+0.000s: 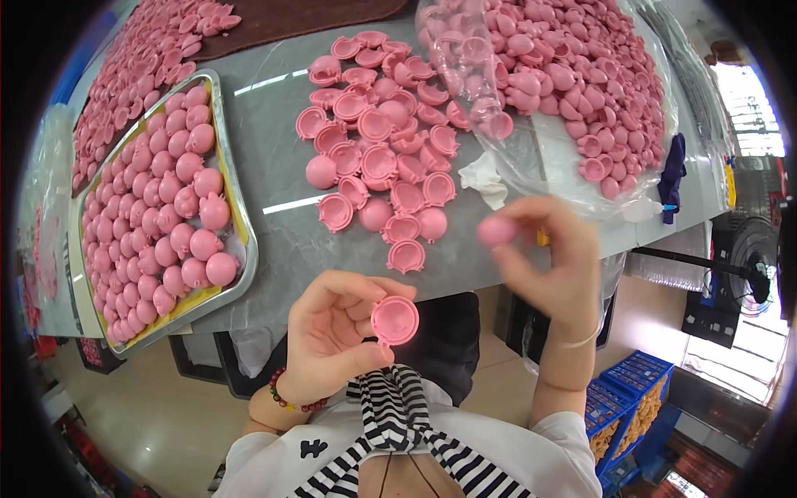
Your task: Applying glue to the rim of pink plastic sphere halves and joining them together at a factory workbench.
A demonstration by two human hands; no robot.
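Left hand (pixel 325 336) pinches a round pink half-shell (pixel 395 320), hollow toward the wearer's head. Right hand (pixel 567 270), blurred, grips a pink piece (pixel 497 231), forward and rightward, well apart.

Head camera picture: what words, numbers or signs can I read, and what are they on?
None can be read.
Pink half-shell in the left hand: no readable print.
White shirt: small dark mark, no clear letters.
Blue crates: any print is too small.

on the table (pixel 278 236), half-shells (pixel 379 163) lie between a tray (pixel 252 249) of balls (pixel 155 212), left, and a bag (pixel 519 166), right.
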